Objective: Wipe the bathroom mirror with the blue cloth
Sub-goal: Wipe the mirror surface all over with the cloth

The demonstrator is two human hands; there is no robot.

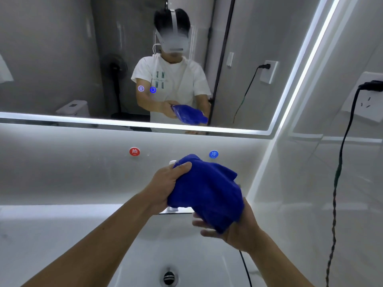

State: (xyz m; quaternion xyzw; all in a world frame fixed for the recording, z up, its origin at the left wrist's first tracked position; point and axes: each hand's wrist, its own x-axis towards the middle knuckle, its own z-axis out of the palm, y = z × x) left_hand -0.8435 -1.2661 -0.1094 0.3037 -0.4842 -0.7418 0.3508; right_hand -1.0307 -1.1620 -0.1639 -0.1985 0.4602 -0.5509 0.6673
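Note:
The blue cloth is bunched up above the sink, held between both hands. My left hand grips its left side with the thumb over the top edge. Under the cloth's lower right corner, my right hand cups it with fingers curled beneath. The bathroom mirror fills the upper part of the view, with a lit strip along its bottom and right edges. It reflects a person in a white shirt holding the cloth. Neither hand nor the cloth touches the glass.
A white sink basin with a drain lies below the hands. Red hot and blue cold markers sit on the wall under the mirror. A wall socket with a black cable hangs at the right.

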